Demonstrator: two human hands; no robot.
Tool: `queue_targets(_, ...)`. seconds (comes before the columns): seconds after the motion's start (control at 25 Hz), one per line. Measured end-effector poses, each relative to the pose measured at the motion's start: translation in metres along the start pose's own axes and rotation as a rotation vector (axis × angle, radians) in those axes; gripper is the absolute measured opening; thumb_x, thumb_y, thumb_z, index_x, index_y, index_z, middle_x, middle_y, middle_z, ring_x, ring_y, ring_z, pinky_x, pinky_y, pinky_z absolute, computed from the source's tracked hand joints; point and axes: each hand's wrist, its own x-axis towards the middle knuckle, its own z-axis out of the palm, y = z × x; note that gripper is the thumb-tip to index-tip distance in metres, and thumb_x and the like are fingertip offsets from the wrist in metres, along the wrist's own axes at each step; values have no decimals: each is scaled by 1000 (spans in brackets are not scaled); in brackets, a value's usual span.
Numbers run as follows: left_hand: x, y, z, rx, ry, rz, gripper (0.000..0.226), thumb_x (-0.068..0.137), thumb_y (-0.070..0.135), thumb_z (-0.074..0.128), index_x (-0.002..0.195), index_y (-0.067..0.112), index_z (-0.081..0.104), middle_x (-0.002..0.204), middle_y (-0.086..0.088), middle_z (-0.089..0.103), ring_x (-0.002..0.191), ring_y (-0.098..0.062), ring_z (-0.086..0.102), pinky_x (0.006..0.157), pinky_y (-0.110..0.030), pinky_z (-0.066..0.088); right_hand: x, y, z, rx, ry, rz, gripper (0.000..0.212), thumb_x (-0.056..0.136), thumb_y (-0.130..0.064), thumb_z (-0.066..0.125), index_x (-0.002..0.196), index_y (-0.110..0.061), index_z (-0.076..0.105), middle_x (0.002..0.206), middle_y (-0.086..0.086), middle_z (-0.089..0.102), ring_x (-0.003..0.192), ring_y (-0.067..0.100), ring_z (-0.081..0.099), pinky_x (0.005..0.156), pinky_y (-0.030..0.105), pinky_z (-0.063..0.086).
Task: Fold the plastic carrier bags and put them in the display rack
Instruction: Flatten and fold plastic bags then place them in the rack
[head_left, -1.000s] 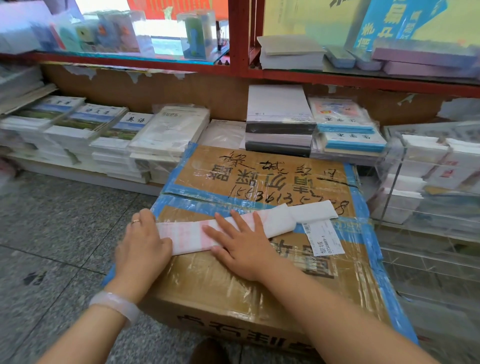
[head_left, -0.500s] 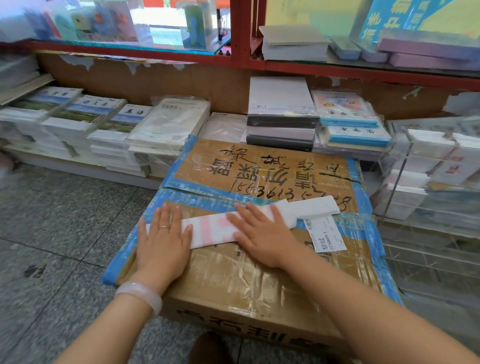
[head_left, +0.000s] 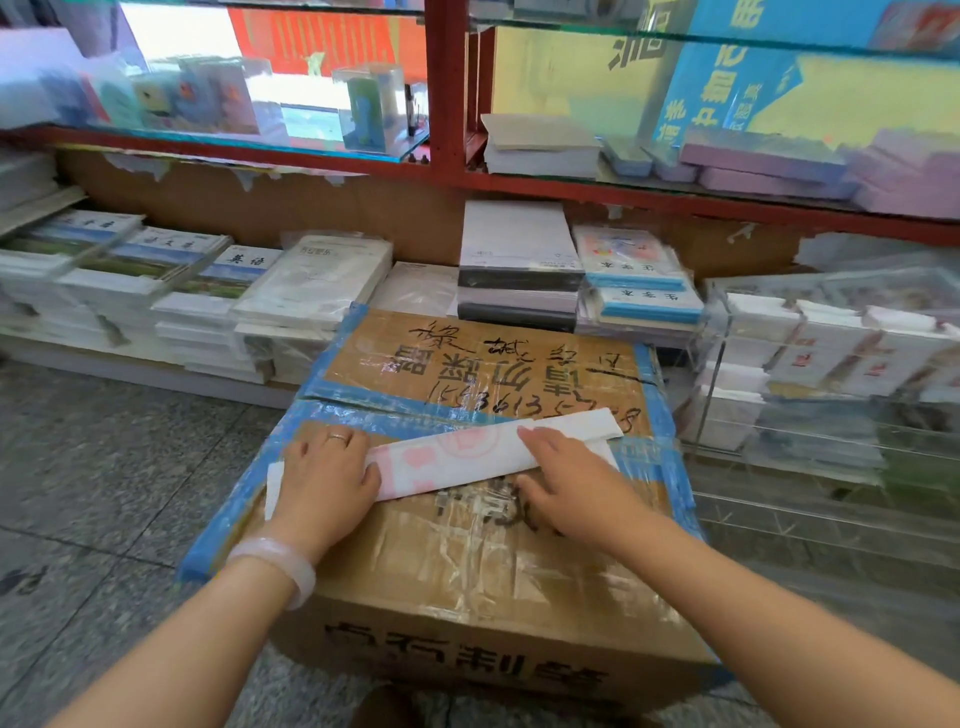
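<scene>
Since the earlier frame my right hand (head_left: 563, 475) had slid toward the right end of the plastic carrier bag (head_left: 457, 452). Both it and my left hand (head_left: 324, 475) pressed flat, fingers together. The bag lay as a narrow white-and-pink strip on the cardboard box (head_left: 467, 571).

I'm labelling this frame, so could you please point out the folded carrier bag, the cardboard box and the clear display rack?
folded carrier bag (head_left: 467, 457): head view, middle of the white strip.
cardboard box (head_left: 467, 561): head view, taped top face.
clear display rack (head_left: 722, 364): head view, left front edge.
</scene>
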Motion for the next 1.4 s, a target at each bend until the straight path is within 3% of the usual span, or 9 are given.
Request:
queue_targets(0.12, -24, 17, -1, 12, 57, 117, 27, 95, 27, 36, 111, 18, 56, 109, -5, 61, 104, -25, 56, 82, -35, 37, -28, -12, 9, -52, -172, -149, 69, 96, -42, 45, 152, -22, 9, 157, 1, 17, 139, 20, 27, 111, 34, 29)
queue_targets(0.24, -59, 29, -3, -73, 47, 504, 29, 80, 35, 38, 67, 25, 61, 60, 5, 56, 52, -14, 57, 52, -23, 41, -46, -4, 19, -128, -231, -220, 88, 88, -53, 53, 152, -25, -1, 160, 1, 0, 146, 19, 7, 117, 35, 10)
queue_targets(0.4, -83, 22, 0, -348, -250, 671, 29, 79, 33, 37, 98, 36, 59, 102, 17, 52, 82, -3, 52, 66, -14, 33, -63, -1, 26, -167, -259, -275, 99, 84, -55, 59, 150, -30, -10, 159, 2, -11, 146, 20, -9, 116, 40, -4)
queue_targets(0.56, -76, 24, 7, -243, -197, 620, 63, 80, 37, 50, 138, 32, 27, 147, 12, 20, 125, -14, 38, 99, -25, 36, -68, -2, 41, -289, -197, -304, 103, 84, -41, 63, 147, -34, -18, 158, 5, -18, 145, 23, -15, 114, 46, -7)
queue_targets(0.72, -72, 39, 26, -164, -42, 685, 80, 63, 57, 63, 134, 29, 37, 135, 5, 53, 91, -9, 65, 68, -18, 53, -71, -8, 56, -247, 54, -319, 71, 77, -54, 54, 139, -25, 38, 141, 2, 46, 133, 22, 37, 105, 41, 40)
queue_targets(0.92, -65, 43, 18, -526, -204, 540, 59, 72, 62, 45, 125, 39, 55, 137, 25, 43, 114, -5, 54, 95, -28, 45, -65, -28, 48, 452, 168, -85, 30, 89, -38, 51, 101, -16, 68, 99, 0, 68, 92, 17, 60, 78, 28, 45)
queue_targets(1.0, -62, 42, 15, -859, -298, 404, 40, 72, 56, 61, 107, 35, 68, 107, 25, 65, 91, 3, 60, 81, -28, 48, -69, -37, 37, 889, 103, 176, 47, 92, -53, 47, 94, -11, 69, 86, 3, 70, 79, 17, 65, 71, 30, 50)
queue_targets(1.12, -58, 37, 14, -1073, -343, 244, 42, 66, 62, 67, 79, 22, 70, 69, 7, 65, 62, -2, 54, 62, -25, 41, -82, -50, 34, 1418, -130, 492, 30, 100, -32, 42, 100, -10, 62, 79, 6, 71, 71, 14, 69, 67, 23, 57)
queue_targets(1.4, -53, 39, 14, -894, -329, 242, 20, 92, 34, 54, 81, 24, 67, 79, -1, 66, 72, -15, 60, 65, -30, 46, -87, -37, 27, 1555, -109, 644, 15, 97, -26, 51, 110, -19, 55, 89, 8, 73, 63, 13, 66, 55, 20, 53)
